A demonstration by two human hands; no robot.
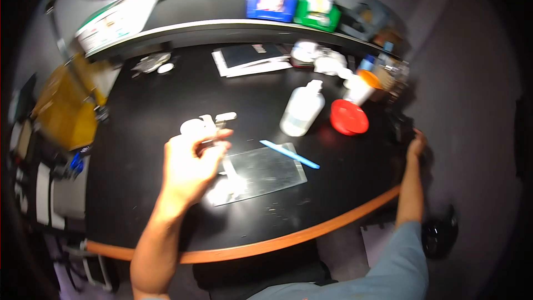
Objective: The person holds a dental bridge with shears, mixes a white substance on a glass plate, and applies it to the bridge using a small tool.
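Above the desk's middle-left, my left hand (191, 166) is closed, with thumb and fingers pinched around a small white object (225, 116); glare and blur hide its exact kind. A round white shape (192, 126) shows just beyond the knuckles. Below and right of this hand lies a clear glass plate (269, 172) with a bright reflection at its left end. A slim light-blue stick (290, 154) rests across its upper right corner. Far to the right, my right hand (417, 144) is at the desk's edge beside a dark object (401, 125); its fingers are blurred and partly hidden.
A white squeeze bottle (302, 110) and a red bowl (348, 117) stand behind the plate. Further back are papers with a dark folder (252, 58) and clustered containers (363, 84). Blue bin (271, 4) and green bin (317, 10) sit on the shelf. A wooden edge (244, 251) borders the desk.
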